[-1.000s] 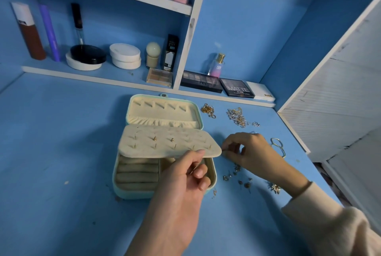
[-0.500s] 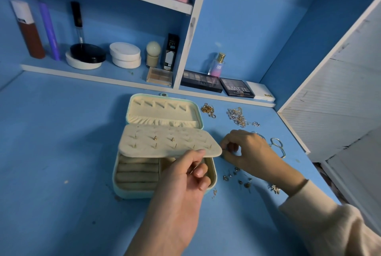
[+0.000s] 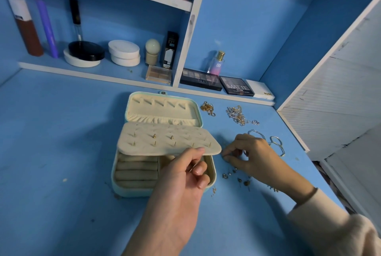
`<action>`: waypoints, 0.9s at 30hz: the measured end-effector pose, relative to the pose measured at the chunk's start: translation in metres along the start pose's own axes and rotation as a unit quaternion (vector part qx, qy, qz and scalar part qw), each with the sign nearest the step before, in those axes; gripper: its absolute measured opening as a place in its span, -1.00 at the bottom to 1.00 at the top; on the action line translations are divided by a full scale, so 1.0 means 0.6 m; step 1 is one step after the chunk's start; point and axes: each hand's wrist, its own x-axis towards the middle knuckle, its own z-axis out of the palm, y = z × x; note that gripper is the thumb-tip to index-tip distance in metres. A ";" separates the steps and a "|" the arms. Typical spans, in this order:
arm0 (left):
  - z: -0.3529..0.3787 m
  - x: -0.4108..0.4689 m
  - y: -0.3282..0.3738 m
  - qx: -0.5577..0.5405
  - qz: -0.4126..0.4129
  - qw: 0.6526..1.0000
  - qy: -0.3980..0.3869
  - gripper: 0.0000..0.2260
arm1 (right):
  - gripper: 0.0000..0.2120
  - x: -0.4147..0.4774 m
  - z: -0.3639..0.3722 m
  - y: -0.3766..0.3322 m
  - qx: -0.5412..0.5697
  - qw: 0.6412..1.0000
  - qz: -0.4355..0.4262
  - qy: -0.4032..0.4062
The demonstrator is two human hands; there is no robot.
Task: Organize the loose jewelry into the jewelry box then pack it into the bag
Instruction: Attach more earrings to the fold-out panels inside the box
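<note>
Left hand (image 3: 183,175) pinches the cream padded flap (image 3: 165,142) of the mint jewelry box (image 3: 134,192); right hand (image 3: 253,152), just right of it, pinches seemingly a tiny earring (image 3: 225,155).

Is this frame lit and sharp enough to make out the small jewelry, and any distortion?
Head view: dim, blue-tinted light; the jewelry box casts a soft shadow leftward on the table. Head view: wide-angle distortion leans the shelf divider. Head view: loose earrings near the right hand look soft; the left hand pinching the earring panel is crisp.
</note>
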 end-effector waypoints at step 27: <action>-0.003 0.004 -0.002 -0.005 -0.002 1.000 0.006 -0.83 | -0.90 0.019 -0.024 -0.029 0.187 0.980 0.071 0.010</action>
